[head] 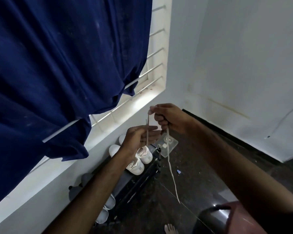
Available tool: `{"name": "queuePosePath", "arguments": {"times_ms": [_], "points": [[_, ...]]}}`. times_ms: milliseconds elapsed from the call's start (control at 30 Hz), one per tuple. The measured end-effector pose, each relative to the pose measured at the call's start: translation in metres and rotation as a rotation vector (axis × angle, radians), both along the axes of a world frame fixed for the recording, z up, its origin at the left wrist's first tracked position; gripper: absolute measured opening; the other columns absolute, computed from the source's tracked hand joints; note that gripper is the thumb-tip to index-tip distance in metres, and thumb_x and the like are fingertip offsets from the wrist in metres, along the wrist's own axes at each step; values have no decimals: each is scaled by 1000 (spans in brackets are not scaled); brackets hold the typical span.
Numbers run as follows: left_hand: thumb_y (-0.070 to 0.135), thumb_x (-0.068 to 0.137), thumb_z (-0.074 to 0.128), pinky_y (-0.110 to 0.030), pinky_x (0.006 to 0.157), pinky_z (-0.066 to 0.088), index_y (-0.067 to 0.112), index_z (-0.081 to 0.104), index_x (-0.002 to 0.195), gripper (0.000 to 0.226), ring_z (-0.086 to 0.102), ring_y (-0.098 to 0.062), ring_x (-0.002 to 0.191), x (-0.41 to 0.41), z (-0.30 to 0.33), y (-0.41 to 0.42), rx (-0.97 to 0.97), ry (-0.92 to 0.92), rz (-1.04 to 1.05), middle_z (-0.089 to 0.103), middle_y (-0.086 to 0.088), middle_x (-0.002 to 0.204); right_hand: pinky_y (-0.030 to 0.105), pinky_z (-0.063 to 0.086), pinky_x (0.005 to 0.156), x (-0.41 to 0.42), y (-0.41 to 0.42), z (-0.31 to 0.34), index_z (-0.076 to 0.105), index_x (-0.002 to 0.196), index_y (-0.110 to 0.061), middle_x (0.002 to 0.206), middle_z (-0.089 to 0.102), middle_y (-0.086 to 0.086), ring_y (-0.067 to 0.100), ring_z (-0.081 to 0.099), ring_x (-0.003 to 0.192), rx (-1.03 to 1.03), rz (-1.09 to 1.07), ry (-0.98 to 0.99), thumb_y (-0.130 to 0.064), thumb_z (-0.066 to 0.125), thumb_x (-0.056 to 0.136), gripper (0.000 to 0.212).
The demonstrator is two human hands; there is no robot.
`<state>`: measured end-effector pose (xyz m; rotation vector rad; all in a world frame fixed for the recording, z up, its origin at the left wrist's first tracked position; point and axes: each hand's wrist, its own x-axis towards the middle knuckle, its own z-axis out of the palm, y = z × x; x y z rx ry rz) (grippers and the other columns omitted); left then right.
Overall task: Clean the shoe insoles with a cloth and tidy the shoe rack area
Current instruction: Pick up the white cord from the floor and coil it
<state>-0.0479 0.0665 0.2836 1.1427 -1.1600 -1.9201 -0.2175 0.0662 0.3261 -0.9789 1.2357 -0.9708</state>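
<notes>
Both my hands are raised over the shoe rack point(139, 181), holding a pale shoelace point(172, 173). My right hand point(169, 118) is closed on the lace near its upper end, and a long tail hangs from it toward the floor. My left hand point(140, 137) sits lower and to the left, fingers loosely pinching the other strand. A pair of white sneakers point(139, 160) rests on the black rack directly beneath my left hand. More white shoes point(114, 149) lie against the wall behind them. No cloth or insole is visible.
A dark blue curtain point(57, 65) hangs at the left over a barred window point(152, 68). A clear plastic tray point(169, 145) lies on the dark floor past the rack. Grey shoes point(105, 211) sit at the rack's near end. My bare foot point(171, 228) and a dark round object point(215, 218) are at the bottom.
</notes>
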Motion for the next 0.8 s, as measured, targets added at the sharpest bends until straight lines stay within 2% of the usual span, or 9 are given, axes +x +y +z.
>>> {"name": "queuePosePath", "arguments": {"times_ms": [67,133,267,333,400,500,633,700,800], "points": [[16,100,54,-42,91,57,1,75,103,26,74,-34,95,-2,-6,-3,24,-7,92,77,-19,95,21,24,43,11,20,-2,66,106,-8,61,39,-4,8,30,49,-59,-8,-16,-19,49,107,20],[18,101,51,-38,83,57,3,74,103,27,72,-29,86,-3,-7,-6,69,46,123,77,-13,86,21,20,42,24,47,-19,67,104,-9,63,39,0,9,30,47,-73,-2,-18,-16,49,107,19],[21,108,36,-37,96,56,-4,62,123,39,70,-31,112,-7,-5,-10,182,330,20,71,-22,119,19,24,43,34,92,-74,66,76,-28,61,38,-4,8,29,49,94,4,-99,-26,50,107,35],[21,108,35,-37,91,59,-4,62,121,40,70,-33,111,-11,-6,-7,163,355,-27,71,-23,119,19,27,45,26,102,-90,65,78,-25,62,38,-4,8,30,51,169,-20,-116,-31,49,107,34],[23,108,35,-37,87,60,-1,65,114,39,73,-31,104,-15,-11,-3,130,322,-79,74,-21,111,20,27,46,14,103,-94,64,82,-19,63,36,-3,9,31,52,208,-60,-81,-34,48,107,32],[22,106,37,-39,82,60,2,70,105,38,76,-29,92,-18,-20,4,73,229,-165,76,-20,102,19,27,43,-8,83,-87,56,75,-18,62,33,-2,9,30,49,220,-184,-5,-30,49,107,35],[21,105,42,-48,93,57,-1,73,107,38,73,-39,101,-33,-31,9,14,50,-286,73,-28,105,20,27,38,-37,48,-63,58,77,-18,57,36,-5,8,30,44,129,-232,12,-33,52,106,34],[22,105,44,-47,95,56,-3,71,112,38,72,-39,104,-47,-37,7,-3,-17,-237,73,-27,107,19,27,40,-47,40,-51,60,83,-16,58,36,-6,8,29,46,63,-222,2,-32,51,107,29],[21,103,48,-42,90,57,2,75,105,33,74,-35,97,-68,-41,-7,22,-41,-26,76,-20,100,22,28,43,-53,45,-47,64,83,-20,60,37,-4,10,32,49,-32,-130,-15,-28,51,107,29]]}}
